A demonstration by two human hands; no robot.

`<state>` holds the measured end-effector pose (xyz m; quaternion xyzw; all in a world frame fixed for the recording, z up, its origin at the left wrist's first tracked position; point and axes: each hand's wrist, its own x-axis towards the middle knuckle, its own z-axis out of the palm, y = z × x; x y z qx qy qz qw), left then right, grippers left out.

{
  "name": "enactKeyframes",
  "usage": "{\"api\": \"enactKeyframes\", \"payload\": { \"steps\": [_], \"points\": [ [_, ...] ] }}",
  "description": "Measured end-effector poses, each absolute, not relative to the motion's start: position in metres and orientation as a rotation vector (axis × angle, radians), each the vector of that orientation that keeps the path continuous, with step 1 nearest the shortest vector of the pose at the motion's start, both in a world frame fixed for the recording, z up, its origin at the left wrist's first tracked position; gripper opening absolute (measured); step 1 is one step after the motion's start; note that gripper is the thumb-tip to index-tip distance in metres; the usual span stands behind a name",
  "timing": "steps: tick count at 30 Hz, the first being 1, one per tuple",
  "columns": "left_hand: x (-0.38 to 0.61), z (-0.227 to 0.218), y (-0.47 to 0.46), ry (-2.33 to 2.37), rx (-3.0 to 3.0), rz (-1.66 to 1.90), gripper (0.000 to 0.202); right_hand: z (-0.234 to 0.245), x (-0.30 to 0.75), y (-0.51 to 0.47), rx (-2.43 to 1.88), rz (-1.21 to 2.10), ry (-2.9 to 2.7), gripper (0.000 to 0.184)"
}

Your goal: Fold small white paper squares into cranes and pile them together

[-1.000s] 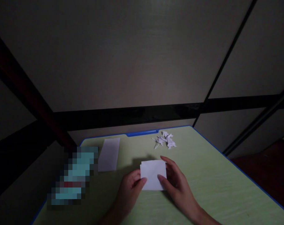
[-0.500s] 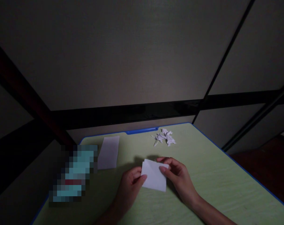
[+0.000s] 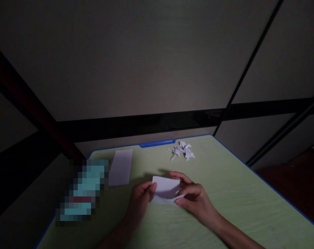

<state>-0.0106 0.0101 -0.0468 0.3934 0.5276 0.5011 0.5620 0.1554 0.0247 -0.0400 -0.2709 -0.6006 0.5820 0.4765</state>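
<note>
A small white sheet of paper (image 3: 165,188) is held up between my two hands, a little above the green table. My left hand (image 3: 142,197) pinches its left edge, thumb on the near face and fingers behind. At the right edge, my right hand (image 3: 194,195) has its thumb and a finger on the lower corner, where the paper bends up; another finger reaches out behind it. The lower part of the sheet curls and lies in brighter light than the shaded upper part.
The green table (image 3: 239,197) has a blue rim. Several folded white paper pieces (image 3: 184,151) lie near the back. Another white sheet (image 3: 121,167) lies at the left, beside a blurred-out turquoise item (image 3: 86,188). A blue handle piece (image 3: 158,143) sits on the back edge, before grey cabinet panels (image 3: 146,69).
The paper has tilted and moved slightly left, with its lower edge now curling up. My right thumb has moved from its top right down to the lower right corner.
</note>
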Motion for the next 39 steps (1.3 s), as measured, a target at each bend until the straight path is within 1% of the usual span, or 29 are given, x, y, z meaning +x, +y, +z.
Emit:
{"api": "enactKeyframes", "payload": {
  "steps": [4, 8, 13, 18, 22, 29, 39],
  "points": [
    [-0.013, -0.047, 0.011, 1.295, 0.893, 1.235, 0.033, -0.039, 0.149, 0.02, -0.578, 1.548, -1.491, 0.004],
    [-0.011, -0.047, 0.009, 1.299, 0.902, 1.227, 0.032, -0.037, 0.144, 0.02, -0.66, 1.489, -1.444, 0.001],
    [-0.002, -0.046, 0.003, 1.22, 0.91, 1.172, 0.03, -0.04, 0.144, 0.025, -0.921, 1.372, -1.28, 0.015],
    [0.002, -0.047, 0.001, 1.197, 0.891, 1.153, 0.033, -0.045, 0.146, 0.026, -1.011, 1.34, -1.181, 0.022],
    [0.002, -0.048, 0.001, 1.153, 0.852, 1.185, 0.039, -0.046, 0.147, 0.025, -1.04, 1.311, -1.19, 0.023],
    [0.005, -0.04, 0.0, 1.214, 0.959, 1.12, 0.031, -0.044, 0.146, 0.022, -1.079, 1.297, -1.209, 0.025],
    [0.006, -0.044, 0.001, 1.299, 0.978, 1.153, 0.037, -0.044, 0.145, 0.021, -1.111, 1.264, -1.217, 0.026]
  ]
}}
